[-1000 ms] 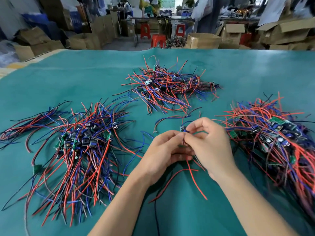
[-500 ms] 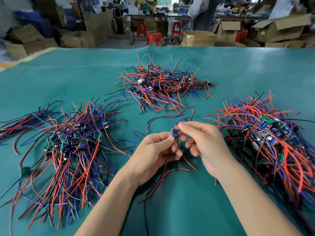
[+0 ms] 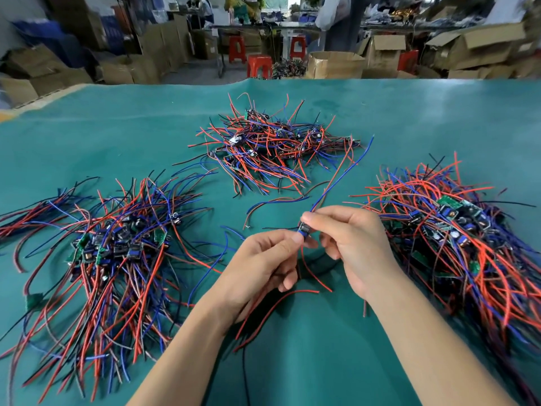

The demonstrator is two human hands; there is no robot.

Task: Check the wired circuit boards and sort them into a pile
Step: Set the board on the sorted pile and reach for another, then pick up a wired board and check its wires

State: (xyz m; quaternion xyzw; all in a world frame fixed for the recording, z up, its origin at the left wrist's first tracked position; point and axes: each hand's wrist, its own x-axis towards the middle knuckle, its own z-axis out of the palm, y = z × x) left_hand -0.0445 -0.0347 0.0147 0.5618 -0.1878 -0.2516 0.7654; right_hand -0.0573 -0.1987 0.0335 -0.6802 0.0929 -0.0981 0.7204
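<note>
Small board (image 3: pixel 304 230), seemingly pinched between left hand (image 3: pixel 257 268) and right hand (image 3: pixel 355 244).

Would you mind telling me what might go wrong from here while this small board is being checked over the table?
1. Only the fingertips of the left hand and right hand pinch the small blue wired circuit board, so it might slip.
2. Its dangling red wires trail onto the green table mat and could snag.
3. The tangled pile of red and blue wired boards at the right lies close beside the right hand, so its leads might catch and drag.
</note>
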